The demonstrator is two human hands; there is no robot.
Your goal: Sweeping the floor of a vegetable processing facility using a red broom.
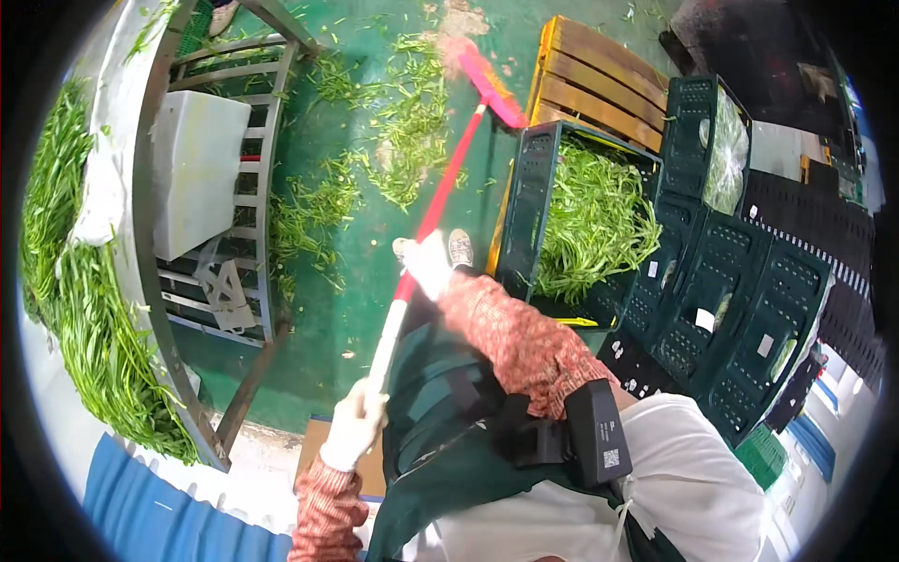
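Both white-gloved hands grip one long broom handle [453,168], red along its far part and white along the near part. My left hand [357,421] is closed around the white end, close to my body. Farther along, my right hand [428,263] holds the red section, above my shoes. The broom's pink bristle head [491,84] rests on the green floor [330,267], at the corner of a wooden pallet. Left of the broom head and handle, cut green leaves and stems [414,133] lie scattered over the floor.
A metal-framed table [144,232] on my left carries bunches of leafy greens [105,337]; a white box [200,168] sits on its slatted lower shelf. On my right stand a dark crate [539,204] of loose greens [597,218], a wooden pallet [604,77] and several stacked crates [723,309].
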